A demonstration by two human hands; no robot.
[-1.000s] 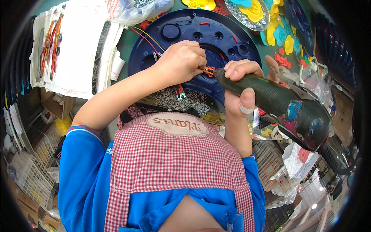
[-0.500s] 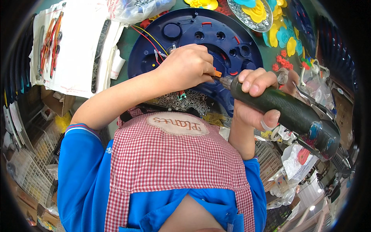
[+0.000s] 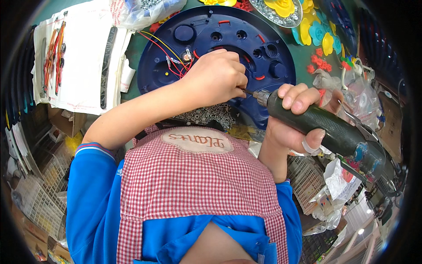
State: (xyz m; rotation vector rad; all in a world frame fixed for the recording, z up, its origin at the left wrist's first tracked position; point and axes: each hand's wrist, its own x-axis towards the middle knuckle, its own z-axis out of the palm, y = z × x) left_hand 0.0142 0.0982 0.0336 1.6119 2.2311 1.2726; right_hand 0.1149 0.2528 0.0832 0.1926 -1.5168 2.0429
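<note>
Dark-green casing on the electric screwdriver (image 3: 325, 125), gripped by the right hand (image 3: 283, 132): fingers wrapped over the far side, thumb with a white band (image 3: 310, 148) braced along the near side, probably to steady the body and set its angle. Chuck (image 3: 263, 97) and bit (image 3: 249, 91) point leftward at the left hand (image 3: 220, 77), whose fingers are curled in, tips drawn together beside the bit's end. Whatever those fingertips pinch, if anything, is hidden; contact with the bit cannot be confirmed. Facing hands appear to put tool and fingertips in one line. Beneath and beyond them lies the round navy plastic base (image 3: 149, 48), partly covered by the left hand. Red wires (image 3: 181, 70) cross it behind that hand, loose ends kept away from the bit. Nearer the body, small metal screws (image 3: 206, 115) lie just below the left wrist, presumably for short reach. Right of the base: red plastic pieces (image 3: 319, 61), teal flower-shaped pieces (image 3: 316, 34) and a clear dish (image 3: 288, 26), grouped roughly by kind, likely to spare searching. Left: wire bundles (image 3: 59, 55) laid lengthwise on a white stack of sheets (image 3: 88, 53), perhaps against tangling.
</note>
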